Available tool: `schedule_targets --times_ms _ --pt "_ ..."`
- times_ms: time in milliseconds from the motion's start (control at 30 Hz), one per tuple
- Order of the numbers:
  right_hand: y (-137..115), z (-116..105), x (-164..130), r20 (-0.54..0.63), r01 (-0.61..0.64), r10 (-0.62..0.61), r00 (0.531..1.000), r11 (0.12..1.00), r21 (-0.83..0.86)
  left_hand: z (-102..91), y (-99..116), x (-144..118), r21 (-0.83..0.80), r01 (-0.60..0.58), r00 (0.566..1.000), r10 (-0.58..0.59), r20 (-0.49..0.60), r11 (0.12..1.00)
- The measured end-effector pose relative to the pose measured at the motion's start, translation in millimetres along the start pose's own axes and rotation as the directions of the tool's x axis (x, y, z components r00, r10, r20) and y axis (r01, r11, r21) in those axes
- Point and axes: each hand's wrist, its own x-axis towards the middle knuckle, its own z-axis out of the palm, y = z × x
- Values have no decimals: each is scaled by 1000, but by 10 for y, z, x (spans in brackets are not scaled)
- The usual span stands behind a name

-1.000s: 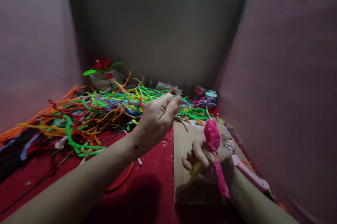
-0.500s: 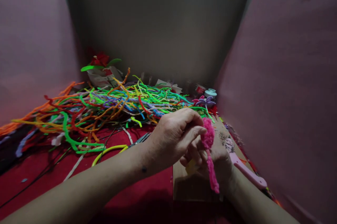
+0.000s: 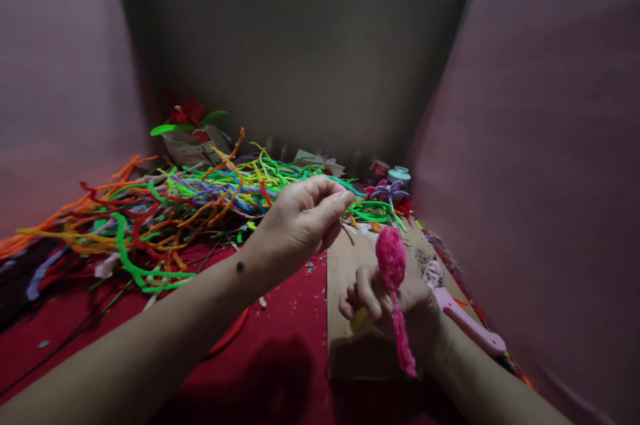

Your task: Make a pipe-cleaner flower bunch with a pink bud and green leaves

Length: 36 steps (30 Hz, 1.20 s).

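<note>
My right hand (image 3: 400, 308) grips the pink pipe-cleaner bud (image 3: 391, 264) upright over the cardboard sheet (image 3: 350, 272), while my left hand (image 3: 300, 222), fingers pinched shut on nothing visible, hovers just up-left of its tip.

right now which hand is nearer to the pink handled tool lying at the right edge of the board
Right. The right hand, gripping the pink pipe-cleaner bud, sits just left of the pink-handled tool. The left hand is raised farther left, over the red cloth.
</note>
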Motion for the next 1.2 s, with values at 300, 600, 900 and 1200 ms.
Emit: schedule_targets --times_ms 300,600,900,1200 --pt "-25 -43 38 -179 82 -78 981 996 16 -30 -105 59 104 -77 993 85 -80 992" --pt "-65 -127 107 -481 191 -145 865 980 48 -58 -217 100 -273 231 958 -168 234 934" --pt "-82 -137 126 -544 193 -122 830 978 76 -90 -308 143 -442 342 919 -198 340 829" --pt "-73 -137 116 -580 196 -124 805 979 63 -64 -348 146 -382 296 939 -193 285 876"
